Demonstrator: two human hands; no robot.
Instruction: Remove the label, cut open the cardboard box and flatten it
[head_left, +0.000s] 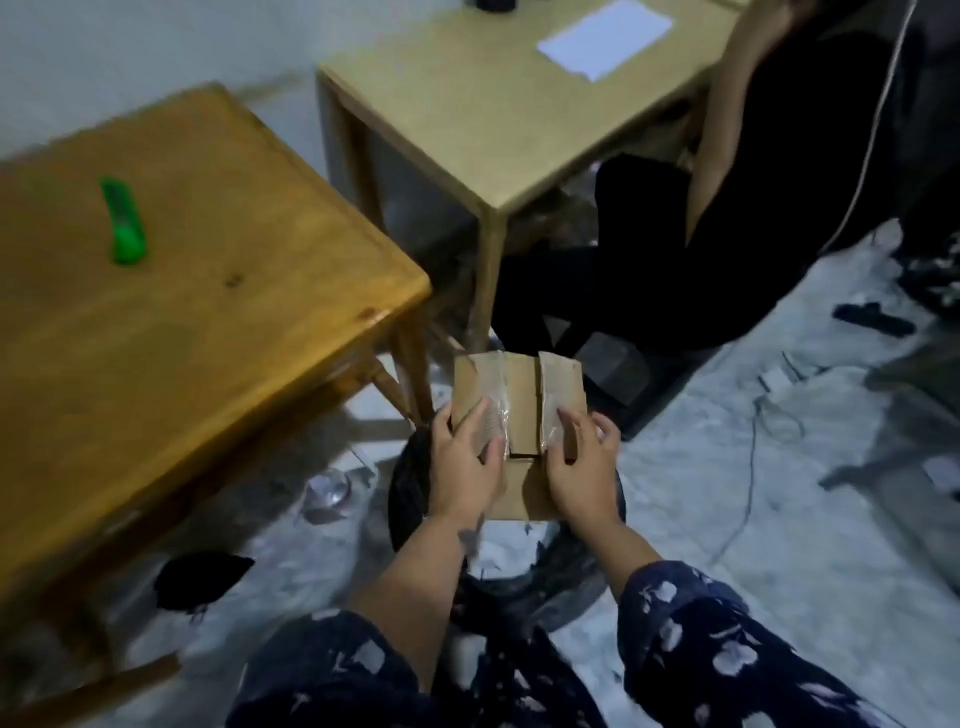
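Note:
I hold a small brown cardboard box (519, 387) in the air over a black-lined bin (410, 499), in the lower middle of the head view. Its two top flaps stand parted, with clear tape along their cut edges. My left hand (465, 465) grips the left flap and side. My right hand (582, 467) grips the right flap, fingers over the taped edge. A green utility knife (123, 221) lies on the brown wooden table (208, 322) to the left, well away from both hands. No label shows on the box faces I can see.
A lighter wooden table (498, 119) with a white sheet of paper (605, 36) stands behind. Another person in black (727, 223) sits at the right. Cables (769, 415), a crumpled clear wrapper (327, 493) and a dark scrap (200, 577) litter the pale floor.

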